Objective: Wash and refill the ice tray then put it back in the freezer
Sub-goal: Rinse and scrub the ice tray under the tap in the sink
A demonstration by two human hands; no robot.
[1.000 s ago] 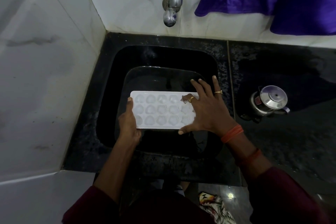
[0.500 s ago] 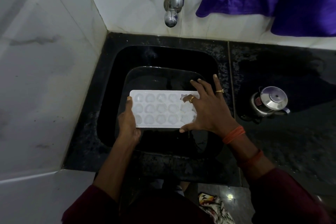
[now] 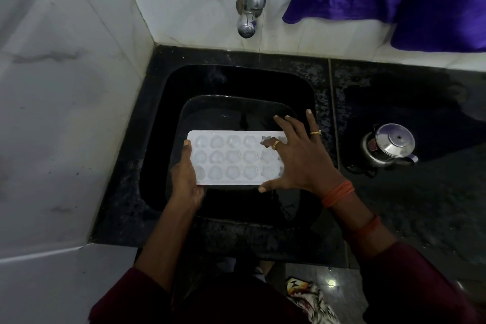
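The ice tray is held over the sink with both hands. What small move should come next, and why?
Probably lift the right hand off the ice tray and reach to the tap to open it. No water runs from the spout, the tray sits over the sink, and the left hand grips its left end.

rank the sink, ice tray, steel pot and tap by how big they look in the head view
1. sink, largest by far
2. ice tray, held over it
3. steel pot and tap: they cover about the same area, one squat and one tall, so I would not rank them against each other
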